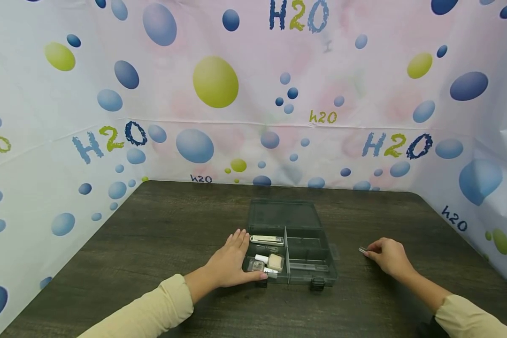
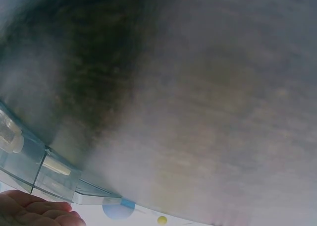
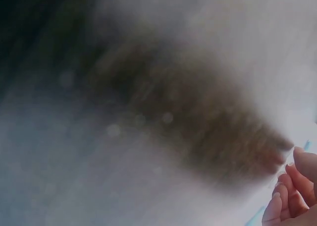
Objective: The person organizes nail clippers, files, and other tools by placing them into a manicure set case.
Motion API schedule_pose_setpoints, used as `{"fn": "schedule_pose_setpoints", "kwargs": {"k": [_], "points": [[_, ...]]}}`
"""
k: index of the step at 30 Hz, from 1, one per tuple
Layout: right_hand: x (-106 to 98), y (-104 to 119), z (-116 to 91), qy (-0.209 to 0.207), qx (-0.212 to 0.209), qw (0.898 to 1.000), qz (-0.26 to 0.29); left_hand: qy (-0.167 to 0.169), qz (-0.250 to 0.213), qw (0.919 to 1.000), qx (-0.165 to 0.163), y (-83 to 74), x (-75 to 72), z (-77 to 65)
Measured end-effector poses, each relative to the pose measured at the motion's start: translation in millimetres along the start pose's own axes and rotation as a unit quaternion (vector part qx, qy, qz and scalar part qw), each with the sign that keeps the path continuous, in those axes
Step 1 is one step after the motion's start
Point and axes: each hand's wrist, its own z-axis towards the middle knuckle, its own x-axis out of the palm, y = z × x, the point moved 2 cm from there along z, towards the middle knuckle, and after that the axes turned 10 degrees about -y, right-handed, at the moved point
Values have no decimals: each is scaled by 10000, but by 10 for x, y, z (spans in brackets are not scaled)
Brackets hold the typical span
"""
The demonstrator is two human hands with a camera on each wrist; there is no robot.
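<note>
A smoky see-through compartment box (image 1: 306,256) lies on the table with its lid (image 1: 283,215) folded back. My left hand (image 1: 232,263) rests along its left side, fingers straight, the thumb reaching over the front edge. In its left compartments are a cream nail clipper (image 1: 267,240) and several small bottles, one with a beige body (image 1: 275,262). To the right of the box, my right hand (image 1: 387,256) pinches a small clear piece (image 1: 362,250) between thumb and fingers; I cannot tell its kind. In the right wrist view only fingers (image 3: 292,191) show at the lower right.
A dark wood-grain table (image 1: 160,244) extends around the box. Behind and beside it hangs a white sheet (image 1: 253,94) printed with coloured bubbles. Two black latches, one marked here (image 1: 317,284), sit on the box's front, and a clear tab (image 1: 334,251) juts out at its right.
</note>
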Motion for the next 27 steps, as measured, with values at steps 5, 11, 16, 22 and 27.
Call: {"fn": "schedule_pose_setpoints", "kwargs": {"k": [5,11,16,22,27], "points": [[8,1,1,-13,-134,9999,-23,-11,-17,10000,-4,8,12,-3],[8,6,-6,-4,-142,9999,-21,-4,-50,10000,-7,7,4,-1],[-19,37,-2,-25,-86,9999,68,-1,-44,10000,-4,0,-1,-4],[-42,126,28,-49,24,9997,248,7,-27,10000,21,1,-5,0],[-35,256,80,-102,58,9988,480,19,-34,10000,-13,6,0,4]]}}
